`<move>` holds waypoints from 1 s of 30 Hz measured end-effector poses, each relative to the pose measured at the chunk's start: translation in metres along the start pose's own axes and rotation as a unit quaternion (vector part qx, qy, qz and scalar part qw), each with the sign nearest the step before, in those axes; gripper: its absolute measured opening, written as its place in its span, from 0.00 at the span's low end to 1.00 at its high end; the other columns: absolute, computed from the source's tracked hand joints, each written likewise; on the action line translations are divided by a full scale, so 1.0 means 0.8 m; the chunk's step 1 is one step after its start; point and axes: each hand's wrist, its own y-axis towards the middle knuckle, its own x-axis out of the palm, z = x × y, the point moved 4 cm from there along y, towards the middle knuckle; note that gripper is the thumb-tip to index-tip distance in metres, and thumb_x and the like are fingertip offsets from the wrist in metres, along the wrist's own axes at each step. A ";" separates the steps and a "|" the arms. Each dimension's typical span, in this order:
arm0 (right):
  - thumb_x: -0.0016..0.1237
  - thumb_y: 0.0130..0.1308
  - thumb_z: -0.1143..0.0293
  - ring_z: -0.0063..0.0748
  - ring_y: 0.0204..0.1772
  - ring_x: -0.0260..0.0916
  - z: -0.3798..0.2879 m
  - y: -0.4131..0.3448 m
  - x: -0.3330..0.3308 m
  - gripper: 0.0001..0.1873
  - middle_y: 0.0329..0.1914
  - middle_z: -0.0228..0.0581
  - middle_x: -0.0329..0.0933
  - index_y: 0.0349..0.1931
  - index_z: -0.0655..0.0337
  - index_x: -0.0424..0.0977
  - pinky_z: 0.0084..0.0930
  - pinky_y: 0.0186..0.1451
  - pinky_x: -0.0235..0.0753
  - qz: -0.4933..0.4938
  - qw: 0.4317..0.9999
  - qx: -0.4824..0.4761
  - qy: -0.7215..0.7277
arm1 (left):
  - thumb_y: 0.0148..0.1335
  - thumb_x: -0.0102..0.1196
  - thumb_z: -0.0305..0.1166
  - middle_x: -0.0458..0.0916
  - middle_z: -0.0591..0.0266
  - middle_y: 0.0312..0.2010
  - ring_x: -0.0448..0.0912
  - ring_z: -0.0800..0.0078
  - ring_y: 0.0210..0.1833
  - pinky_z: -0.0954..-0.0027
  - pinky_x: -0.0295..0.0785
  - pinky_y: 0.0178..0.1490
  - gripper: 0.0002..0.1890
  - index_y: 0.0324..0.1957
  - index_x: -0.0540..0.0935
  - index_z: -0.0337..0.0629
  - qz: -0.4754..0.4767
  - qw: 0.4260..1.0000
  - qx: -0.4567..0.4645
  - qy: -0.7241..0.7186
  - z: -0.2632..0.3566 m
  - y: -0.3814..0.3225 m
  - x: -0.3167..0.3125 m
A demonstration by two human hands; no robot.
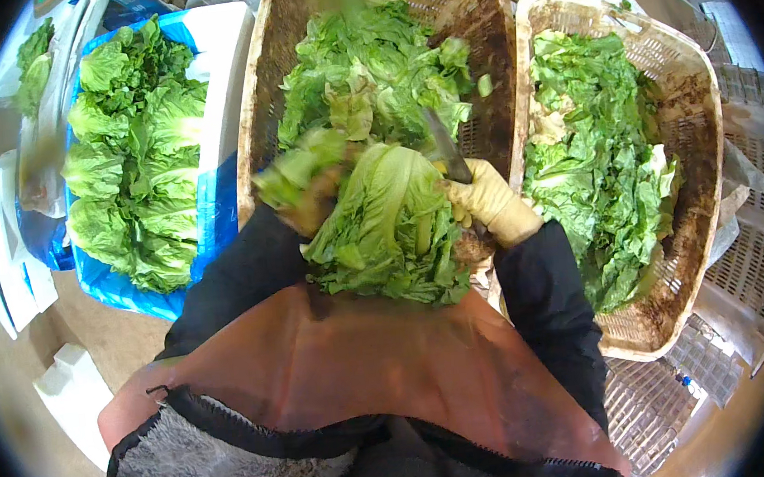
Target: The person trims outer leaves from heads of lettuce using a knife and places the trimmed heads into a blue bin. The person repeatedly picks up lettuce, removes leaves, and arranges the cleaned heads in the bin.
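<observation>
A large head of leafy lettuce [394,217] lies in front of my apron, between my two hands. My right hand [488,202], in a yellow glove, is closed around a knife [445,141] whose blade points up and away from me. My left hand [317,196] is blurred and partly covered by a loose lettuce leaf [301,167], which it seems to grip at the lettuce's left side. Beyond both hands, a soiled plastic crate [259,79] holds a heap of lettuce leaves [373,62]. A small pale green piece [485,85] shows against that crate's right wall.
To the right stands a second soiled crate [707,210] with lettuce leaves [594,172]. On the left, a white foam box [229,54] lined with blue plastic holds rows of lettuce heads [136,158]. White foam pieces [76,401] lie at lower left; slatted crates [649,406] are at lower right.
</observation>
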 end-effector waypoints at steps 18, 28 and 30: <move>0.57 0.66 0.56 0.19 0.14 0.64 -0.014 -0.026 0.023 0.15 0.16 0.29 0.72 0.41 0.60 0.80 0.18 0.18 0.62 0.133 0.985 -0.053 -0.096 | 0.51 0.72 0.28 0.61 0.52 0.71 0.59 0.65 0.73 0.65 0.55 0.74 0.48 0.72 0.59 0.38 0.079 0.931 0.079 0.348 0.051 0.000 0.001; 0.64 0.59 0.69 0.22 0.48 0.75 -0.164 -0.067 -0.036 0.24 0.49 0.39 0.80 0.57 0.63 0.76 0.22 0.48 0.77 0.327 0.862 -0.345 -0.179 | 0.54 0.69 0.27 0.77 0.59 0.58 0.75 0.71 0.59 0.66 0.71 0.64 0.40 0.68 0.66 0.37 -0.006 0.996 -0.070 -0.047 0.010 0.023 0.010; 0.63 0.58 0.68 0.21 0.51 0.73 -0.156 -0.046 -0.017 0.28 0.52 0.39 0.79 0.61 0.61 0.74 0.22 0.53 0.75 0.156 0.917 -0.308 -0.200 | 0.51 0.71 0.28 0.77 0.59 0.59 0.73 0.71 0.60 0.66 0.71 0.64 0.45 0.71 0.62 0.39 -0.057 0.998 -0.016 0.022 0.036 0.037 0.015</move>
